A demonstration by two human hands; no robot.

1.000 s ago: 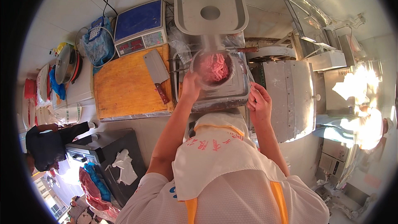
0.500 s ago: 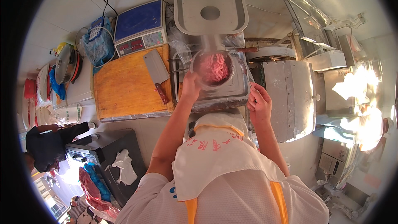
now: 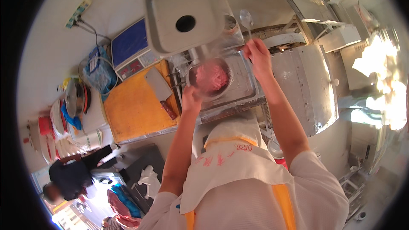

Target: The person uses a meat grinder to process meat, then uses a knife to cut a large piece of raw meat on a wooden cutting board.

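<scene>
My left hand [image 3: 191, 99] is closed on the left side of a steel bowl [image 3: 226, 83] beneath the spout of a meat grinder, whose broad steel tray [image 3: 172, 2] sits above. Pink minced meat [image 3: 213, 76] fills much of the bowl, slightly blurred. My right hand [image 3: 259, 60] is raised at the upper right of the bowl, fingers closed on the handle of a metal spoon [image 3: 246, 18] whose head points upward. A rectangular steel pan [image 3: 246, 84] lies under the bowl. A cleaver [image 3: 158, 86] with a wooden handle rests just left on a wooden board [image 3: 128, 115].
A blue-topped scale [image 3: 128, 42] and bagged calculator [image 3: 96, 66] are behind the board; a pan [image 3: 74, 98] is farther left. A steel machine [image 3: 304, 87] stands at right. A person in dark clothes [image 3: 70, 174] is at lower left, near red meat [image 3: 119, 208] and a dark cabinet [image 3: 145, 153].
My right hand has risen from the pan's near right edge to above the bowl's right, lifting the spoon. My left hand stays at the bowl. The whole view has tilted and shifted.
</scene>
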